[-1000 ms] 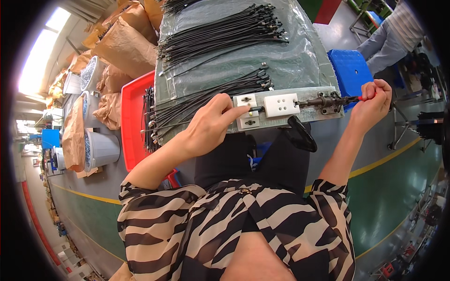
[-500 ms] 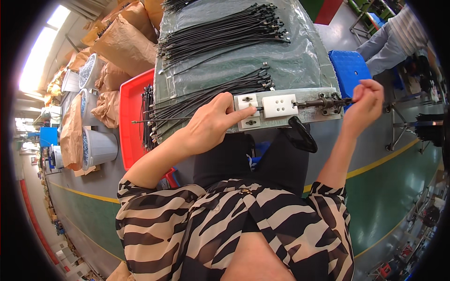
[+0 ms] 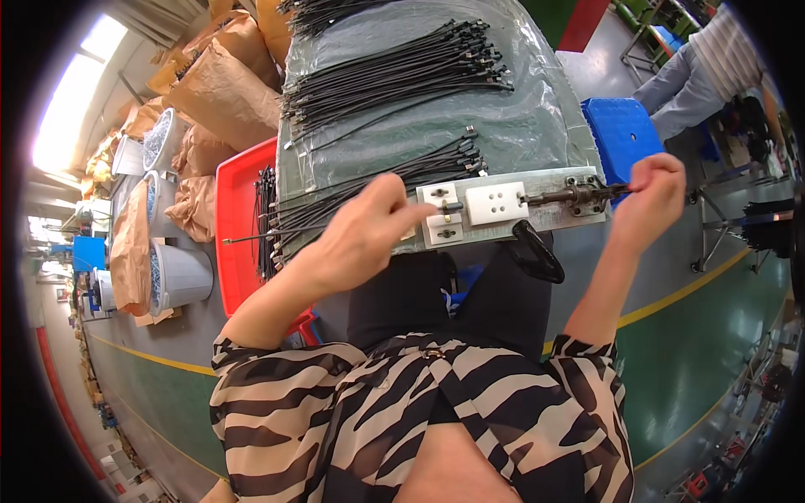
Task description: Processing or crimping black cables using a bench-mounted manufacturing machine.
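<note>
Cable end sits at white block; right grip clasps lever; left grip unclear; bundles beyond.

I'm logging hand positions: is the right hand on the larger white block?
No, the right hand is at the outer end of the metal clamp, well to the right of the larger white block.
</note>
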Available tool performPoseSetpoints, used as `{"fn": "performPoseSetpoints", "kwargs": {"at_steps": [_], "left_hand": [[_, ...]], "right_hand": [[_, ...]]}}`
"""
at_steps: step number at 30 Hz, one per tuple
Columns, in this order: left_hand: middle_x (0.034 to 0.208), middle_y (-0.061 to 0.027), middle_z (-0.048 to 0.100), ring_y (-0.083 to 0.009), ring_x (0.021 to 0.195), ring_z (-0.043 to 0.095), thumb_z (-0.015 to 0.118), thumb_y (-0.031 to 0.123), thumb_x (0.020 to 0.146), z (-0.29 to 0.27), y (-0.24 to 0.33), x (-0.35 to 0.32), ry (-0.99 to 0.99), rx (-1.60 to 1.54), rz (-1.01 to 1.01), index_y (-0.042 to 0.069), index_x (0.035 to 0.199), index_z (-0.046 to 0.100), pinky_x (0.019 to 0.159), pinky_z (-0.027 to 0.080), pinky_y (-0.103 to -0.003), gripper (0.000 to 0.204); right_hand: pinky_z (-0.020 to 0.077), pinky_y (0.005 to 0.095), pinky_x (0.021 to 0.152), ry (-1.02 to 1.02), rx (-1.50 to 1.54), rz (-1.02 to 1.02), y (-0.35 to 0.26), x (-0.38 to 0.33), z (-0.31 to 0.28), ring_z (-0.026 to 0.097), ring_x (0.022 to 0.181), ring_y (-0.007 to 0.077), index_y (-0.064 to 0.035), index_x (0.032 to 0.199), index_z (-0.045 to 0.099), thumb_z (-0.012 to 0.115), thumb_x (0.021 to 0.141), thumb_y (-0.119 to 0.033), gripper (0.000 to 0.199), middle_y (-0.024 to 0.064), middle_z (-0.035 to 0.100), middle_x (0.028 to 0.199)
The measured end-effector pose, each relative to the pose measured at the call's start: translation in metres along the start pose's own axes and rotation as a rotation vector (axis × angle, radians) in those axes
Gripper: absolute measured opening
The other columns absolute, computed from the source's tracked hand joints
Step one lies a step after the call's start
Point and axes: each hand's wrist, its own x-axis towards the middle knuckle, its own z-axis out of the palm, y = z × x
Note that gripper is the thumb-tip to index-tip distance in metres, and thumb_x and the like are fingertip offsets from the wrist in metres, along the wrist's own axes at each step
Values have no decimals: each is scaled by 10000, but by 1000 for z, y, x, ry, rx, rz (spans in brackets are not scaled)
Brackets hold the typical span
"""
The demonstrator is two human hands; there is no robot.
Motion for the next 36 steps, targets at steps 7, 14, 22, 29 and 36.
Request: {"fn": "performPoseSetpoints", "kwargs": {"at_steps": [7,14,22,29,36], "left_hand": [[938,-137,528,-314,878,547,628,-29,817,18,-34,45,167,-120,-94,36,1036,672,772,468,-375,233],[1020,-178,572,-355,1010,549,654,52,825,44,-96,132,261,101,-55,2,1011,647,880,468,-406,193],[1008,-198,557,-359,937,578,592,-5,823,44,-96,172,96,136,-202,1,921,561,801,477,-430,103],[920,-174,500,-357,867,546,510,-128,728,2,-23,118,197,26,28,25,1079,595,769,475,-405,393],[889,-119,448,-273,790,497,508,-168,741,20,4,19,25,-106,-98,92,1204,656,713,447,-342,552]], "right_hand": [[271,222,514,163,436,253,9,21,-4,343,556,73,-17,811,557,413,858,16,155,-9,399,617],[268,224,507,155,423,191,-5,31,-4,339,551,73,-15,812,556,408,871,10,161,-9,390,615],[273,226,500,157,400,175,-11,41,-10,346,546,76,-7,809,556,414,874,7,157,-4,387,610],[269,251,512,231,474,284,18,48,-27,309,534,88,-15,839,528,419,869,-5,113,-5,348,605],[264,287,550,381,783,601,85,48,-54,281,533,104,-37,882,535,421,877,3,121,-14,310,599]]}}
